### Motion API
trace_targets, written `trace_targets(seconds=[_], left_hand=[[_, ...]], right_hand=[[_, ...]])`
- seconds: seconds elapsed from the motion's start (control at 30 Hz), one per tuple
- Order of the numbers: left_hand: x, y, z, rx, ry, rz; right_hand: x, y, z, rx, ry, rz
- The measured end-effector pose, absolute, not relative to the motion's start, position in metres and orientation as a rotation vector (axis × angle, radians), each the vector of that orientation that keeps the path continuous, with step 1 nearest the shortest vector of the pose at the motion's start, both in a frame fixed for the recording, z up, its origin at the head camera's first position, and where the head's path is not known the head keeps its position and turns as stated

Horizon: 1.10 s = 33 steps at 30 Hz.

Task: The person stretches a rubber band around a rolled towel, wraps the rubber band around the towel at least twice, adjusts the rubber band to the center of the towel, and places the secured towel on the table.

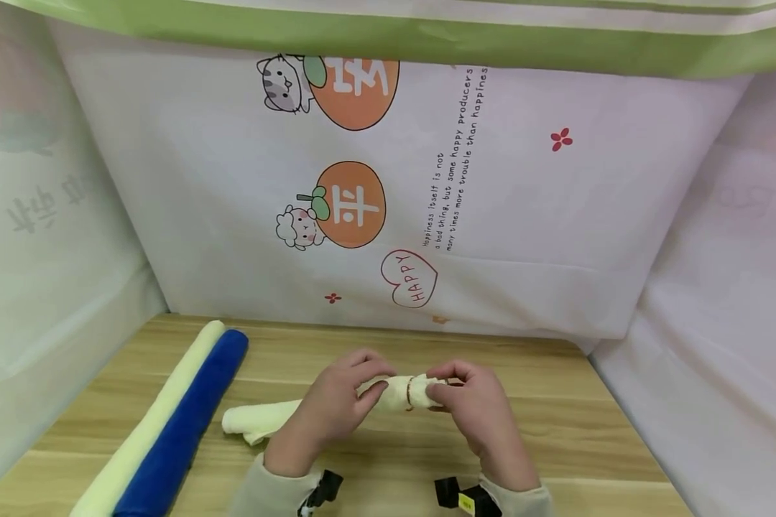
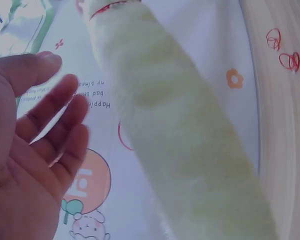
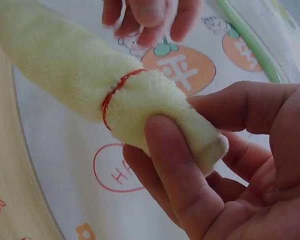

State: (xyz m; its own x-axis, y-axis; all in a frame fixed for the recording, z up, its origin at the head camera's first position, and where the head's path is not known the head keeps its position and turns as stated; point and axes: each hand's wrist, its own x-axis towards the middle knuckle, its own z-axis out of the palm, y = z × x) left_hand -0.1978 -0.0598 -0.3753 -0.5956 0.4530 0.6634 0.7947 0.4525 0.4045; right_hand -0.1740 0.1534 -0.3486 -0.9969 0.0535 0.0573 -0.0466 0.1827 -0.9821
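Note:
A pale yellow rolled towel [image 1: 261,418] lies crosswise before me, its right end lifted. A thin red band [image 3: 110,95] circles it near that end. My right hand [image 1: 481,409] pinches the towel's end between thumb and fingers, just beyond the band. My left hand [image 1: 339,398] hovers beside the roll, left of the band. In the left wrist view that hand [image 2: 35,135] has loosely bent, spread fingers and stands apart from the towel [image 2: 165,110].
On the left of the wooden table [image 1: 556,431], another pale yellow roll [image 1: 162,402] lies alongside a blue roll [image 1: 190,413]. Loose red bands [image 2: 290,61] lie on the wood in the left wrist view. White printed cloth [image 1: 524,215] encloses the back and sides.

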Motion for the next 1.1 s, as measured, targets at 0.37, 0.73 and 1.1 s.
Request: trace_targets(seconds=[0.37,0.73,1.1], left_hand=[[-0.201,-0.054,-0.376,-1.147,-2.165,-0.808],[-0.205,-0.052,-0.375,-1.128,-2.152,-0.692],[-0.205,-0.051,-0.383,-1.111,-2.175,-0.705]], right_hand=[[-0.18,0.166,-0.353,0.088,-2.399,2.047],[-0.192,0.164,-0.355,0.203,-2.393,2.142],[-0.189,0.157,-0.359,0.204,-2.349,2.24]])
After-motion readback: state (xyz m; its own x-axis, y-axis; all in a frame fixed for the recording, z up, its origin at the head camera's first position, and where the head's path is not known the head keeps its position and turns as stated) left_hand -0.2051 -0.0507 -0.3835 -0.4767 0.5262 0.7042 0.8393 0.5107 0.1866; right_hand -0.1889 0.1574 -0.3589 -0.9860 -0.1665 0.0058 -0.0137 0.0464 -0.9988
